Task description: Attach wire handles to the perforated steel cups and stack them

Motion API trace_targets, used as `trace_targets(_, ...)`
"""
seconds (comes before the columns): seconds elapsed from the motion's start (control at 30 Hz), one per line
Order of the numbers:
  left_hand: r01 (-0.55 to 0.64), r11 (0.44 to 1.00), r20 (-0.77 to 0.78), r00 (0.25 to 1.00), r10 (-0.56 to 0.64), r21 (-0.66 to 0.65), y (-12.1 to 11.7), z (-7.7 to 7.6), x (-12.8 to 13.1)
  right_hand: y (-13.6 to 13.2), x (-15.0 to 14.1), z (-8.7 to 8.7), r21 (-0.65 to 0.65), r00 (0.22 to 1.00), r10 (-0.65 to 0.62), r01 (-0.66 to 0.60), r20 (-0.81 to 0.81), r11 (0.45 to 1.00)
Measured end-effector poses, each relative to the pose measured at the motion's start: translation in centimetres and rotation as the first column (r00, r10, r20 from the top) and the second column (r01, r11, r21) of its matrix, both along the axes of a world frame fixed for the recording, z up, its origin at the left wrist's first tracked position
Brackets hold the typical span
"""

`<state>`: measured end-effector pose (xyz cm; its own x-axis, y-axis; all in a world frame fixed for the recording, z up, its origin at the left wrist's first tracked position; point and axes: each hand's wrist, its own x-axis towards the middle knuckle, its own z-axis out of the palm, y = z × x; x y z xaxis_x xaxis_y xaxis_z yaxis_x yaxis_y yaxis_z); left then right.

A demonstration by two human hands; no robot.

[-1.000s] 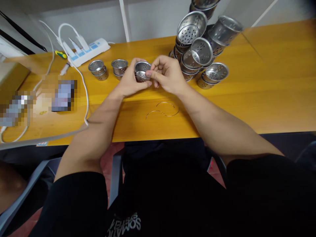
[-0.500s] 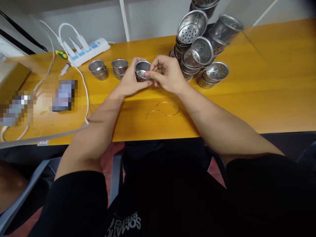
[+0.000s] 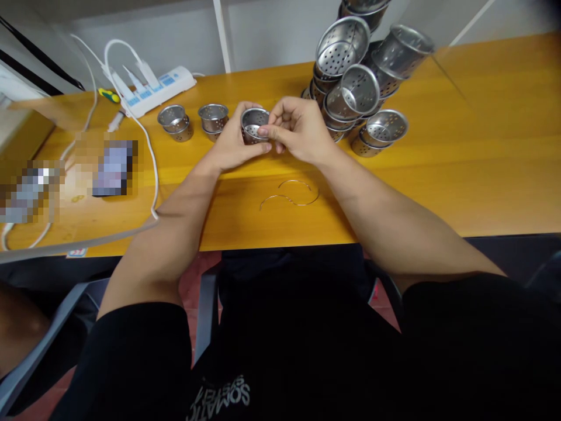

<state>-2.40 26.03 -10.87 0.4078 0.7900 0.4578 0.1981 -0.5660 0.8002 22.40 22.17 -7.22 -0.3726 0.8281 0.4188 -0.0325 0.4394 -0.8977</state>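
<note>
My left hand (image 3: pixel 232 140) is wrapped around a small perforated metal cup (image 3: pixel 254 118), its thumb in front and fingers behind. The cup's open mouth tilts toward me. At the cup's right rim, my right hand (image 3: pixel 300 128) is closed in a pinch, thumb tip over the edge; what lies between its fingertips is hidden. Thin curved copper-coloured wire (image 3: pixel 300 204) lies on the table below the hands; I cannot tell if it is one piece or two. Left of the hands stand two short stacks of the same cups, an outer stack (image 3: pixel 173 117) and a nearer stack (image 3: pixel 213 117).
A tall pile of perforated cups (image 3: pixel 353 93) rises behind my right hand, with a smaller stack (image 3: pixel 385 128) beside it. A white power strip (image 3: pixel 160 90) with plugged-in cables sits at the back left. A blurred phone-like item (image 3: pixel 114 169) lies on the wooden table (image 3: pixel 482 158).
Almost nothing differs. Both hands keep the same grip around the cup, and the whole view has shifted very slightly.
</note>
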Motion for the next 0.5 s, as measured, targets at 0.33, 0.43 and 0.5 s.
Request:
trace_targets(0.33, -0.011, 1.000, -0.026, 1.000, 0.010, -0.023, 0.56, -0.55, -0.17, -0.11, -0.18, 0.24, -0.035, 0.999, -0.035, 0.037, 0.037, 0.999)
trace_targets(0.43, -0.011, 1.000, -0.045, 0.999, 0.011, -0.011, 0.49, -0.46, -0.14, 0.19, 0.05, 0.13, -0.048, 0.999, -0.024, 0.026, 0.047, 0.998)
trace_targets(0.5, -0.007, 1.000, -0.059, 0.998, 0.006, -0.018, 0.41, -0.36, -0.15, 0.33, 0.21, 0.13, -0.061, 0.999, -0.008, 0.010, 0.042, 0.998)
